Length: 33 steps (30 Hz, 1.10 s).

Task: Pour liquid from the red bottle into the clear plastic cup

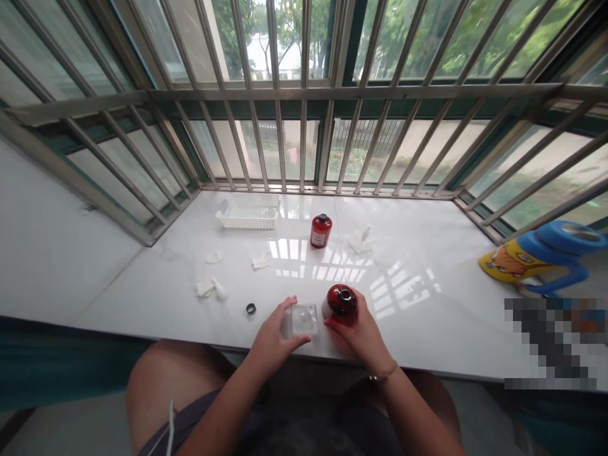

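Farthest left, beyond the left hand, lies a crumpled tissue [205, 289]; ahead and to that hand's left is a white basket [247, 221], and nearer, just off its fingers to the left, a small black ring [251, 309]. The left hand [273, 339] is spread, thumb and fingers apart about the left side of a clear box [304, 320]; whether it touches I cannot tell. The box looks light, stiff and perhaps brittle, so opposite side walls, gripped gently, would suit. Well ahead, between the hands, stands another red bottle [321, 231], dark-topped. The right hand [358, 332] is curled round a glossy red bottle [342, 303], just right of the box, thumb on its near side and dark mouth facing up. It seems rigid, smooth and probably slippery, breakable if glass; a hold round the body steadies it better than one at the narrow mouth. How heavy it is I cannot tell. Ahead of the right hand is more tissue [361, 246]; far to its right, a yellow-and-blue flask [506, 261].
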Motion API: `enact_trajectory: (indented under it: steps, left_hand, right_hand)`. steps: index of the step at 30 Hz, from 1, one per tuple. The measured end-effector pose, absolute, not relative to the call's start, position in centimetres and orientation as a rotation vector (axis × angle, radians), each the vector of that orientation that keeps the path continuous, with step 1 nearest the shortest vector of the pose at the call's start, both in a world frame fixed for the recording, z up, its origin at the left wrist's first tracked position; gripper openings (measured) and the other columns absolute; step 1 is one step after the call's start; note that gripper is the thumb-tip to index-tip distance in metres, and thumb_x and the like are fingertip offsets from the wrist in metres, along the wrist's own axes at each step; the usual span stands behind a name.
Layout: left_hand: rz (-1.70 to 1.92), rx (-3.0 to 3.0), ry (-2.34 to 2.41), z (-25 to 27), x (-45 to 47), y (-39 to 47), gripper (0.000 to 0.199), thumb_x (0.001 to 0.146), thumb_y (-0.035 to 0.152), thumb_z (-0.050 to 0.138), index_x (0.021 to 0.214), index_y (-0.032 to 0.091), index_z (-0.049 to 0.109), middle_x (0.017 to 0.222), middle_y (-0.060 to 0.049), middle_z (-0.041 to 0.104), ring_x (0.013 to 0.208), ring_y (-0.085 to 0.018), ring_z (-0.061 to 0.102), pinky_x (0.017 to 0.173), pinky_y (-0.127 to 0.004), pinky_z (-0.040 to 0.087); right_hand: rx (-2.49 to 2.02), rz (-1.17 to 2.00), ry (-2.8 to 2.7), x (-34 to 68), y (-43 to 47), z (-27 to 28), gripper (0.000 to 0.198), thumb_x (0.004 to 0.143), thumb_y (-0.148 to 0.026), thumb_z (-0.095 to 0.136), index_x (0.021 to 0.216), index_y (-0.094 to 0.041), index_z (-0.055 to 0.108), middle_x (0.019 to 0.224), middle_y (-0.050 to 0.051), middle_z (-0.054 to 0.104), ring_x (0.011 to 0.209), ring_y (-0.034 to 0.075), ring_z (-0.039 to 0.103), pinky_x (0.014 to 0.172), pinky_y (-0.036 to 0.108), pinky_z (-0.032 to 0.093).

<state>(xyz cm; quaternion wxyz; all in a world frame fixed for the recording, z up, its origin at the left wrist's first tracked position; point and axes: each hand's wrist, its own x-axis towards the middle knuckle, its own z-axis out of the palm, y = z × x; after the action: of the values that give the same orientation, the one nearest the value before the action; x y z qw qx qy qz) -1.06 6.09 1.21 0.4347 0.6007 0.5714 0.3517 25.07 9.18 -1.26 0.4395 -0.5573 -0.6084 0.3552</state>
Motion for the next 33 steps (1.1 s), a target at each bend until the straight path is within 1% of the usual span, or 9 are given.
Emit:
enact_trajectory:
  steps: [4,7,13,18,20,22,25,28,33]
  left_hand:
    - [0.895,1.558,1.448,1.3,-1.4,6.1,0.080,0.073,0.033,0.097,0.145,0.026,0.061,0.160,-0.015,0.058,0.153,-0.036,0.051,0.132,-0.060,0.034]
    - [0.904,1.603,1.460,0.8,-2.0,6.1,0.079,0.073,0.034,0.097,0.144,0.026,0.062,0.159,-0.016,0.058,0.152,-0.037,0.052,0.131,-0.060,0.036]
    - [0.857,1.647,1.493,0.4,-2.5,6.2,0.080,0.076,0.035,0.096,0.147,0.027,0.061,0.162,-0.016,0.055,0.154,-0.037,0.049,0.131,-0.060,0.035]
    - [0.864,1.789,1.551,0.8,-3.7,5.5,0.097,0.074,0.042,0.097,0.157,0.028,0.048,0.168,-0.016,0.048,0.159,-0.039,0.041,0.132,-0.062,0.033]
    - [0.922,1.882,1.597,1.0,-4.8,5.3,0.083,0.086,0.046,0.087,0.156,0.027,0.047,0.166,-0.016,0.050,0.158,-0.037,0.043,0.130,-0.060,0.036]
    - [1.003,1.954,1.715,1.3,-6.3,5.4,0.056,0.101,0.042,0.069,0.150,0.024,0.050,0.159,-0.016,0.056,0.152,-0.034,0.050,0.128,-0.058,0.040]
    - [1.047,1.999,2.031,1.5,-9.2,6.3,0.032,0.107,0.033,0.048,0.133,0.018,0.061,0.138,-0.018,0.068,0.135,-0.034,0.061,0.121,-0.057,0.046]
    - [0.891,2.034,2.313,1.3,-12.2,7.6,0.032,0.102,0.024,0.044,0.123,0.013,0.066,0.127,-0.020,0.070,0.125,-0.037,0.063,0.116,-0.056,0.048]
    - [0.431,2.019,2.510,0.9,-14.8,9.2,0.042,0.098,0.026,0.052,0.133,0.010,0.068,0.130,-0.022,0.064,0.121,-0.037,0.063,0.110,-0.051,0.051]
  right_hand:
    - [-1.381,0.780,-1.553,26.3,8.1,-1.8,0.103,0.076,-0.051,0.094,0.160,-0.028,0.038,0.161,0.016,0.050,0.148,0.036,0.053,0.125,0.063,0.042]
    - [-1.380,0.709,-1.556,27.4,6.7,-1.7,0.105,0.078,-0.053,0.093,0.163,-0.028,0.036,0.166,0.016,0.044,0.153,0.038,0.046,0.127,0.065,0.039]
    - [-1.422,0.657,-1.551,29.6,4.1,-1.3,0.101,0.082,-0.054,0.090,0.164,-0.029,0.036,0.168,0.016,0.043,0.154,0.040,0.044,0.126,0.069,0.039]
    - [-1.383,0.464,-1.607,31.2,2.6,-1.5,0.104,0.082,-0.054,0.090,0.165,-0.026,0.035,0.164,0.019,0.048,0.152,0.043,0.047,0.125,0.070,0.040]
    - [-1.388,0.374,-1.666,31.7,2.0,-1.4,0.100,0.085,-0.054,0.088,0.166,-0.026,0.035,0.164,0.019,0.049,0.151,0.044,0.048,0.123,0.070,0.043]
    - [-1.379,0.309,-1.707,31.8,1.5,-1.3,0.094,0.090,-0.055,0.082,0.166,-0.026,0.036,0.163,0.019,0.050,0.150,0.044,0.049,0.121,0.069,0.045]
    - [-1.408,0.299,-1.701,31.6,0.9,-0.9,0.081,0.098,-0.055,0.071,0.165,-0.027,0.037,0.162,0.018,0.051,0.149,0.044,0.051,0.119,0.069,0.047]
    - [-1.459,0.315,-1.675,31.1,0.7,-0.8,0.070,0.103,-0.050,0.065,0.163,-0.027,0.039,0.161,0.017,0.052,0.149,0.042,0.052,0.117,0.068,0.049]
    - [-1.415,0.255,-1.710,30.7,0.8,-0.8,0.061,0.103,-0.043,0.065,0.158,-0.028,0.045,0.157,0.016,0.056,0.144,0.040,0.057,0.115,0.065,0.052]
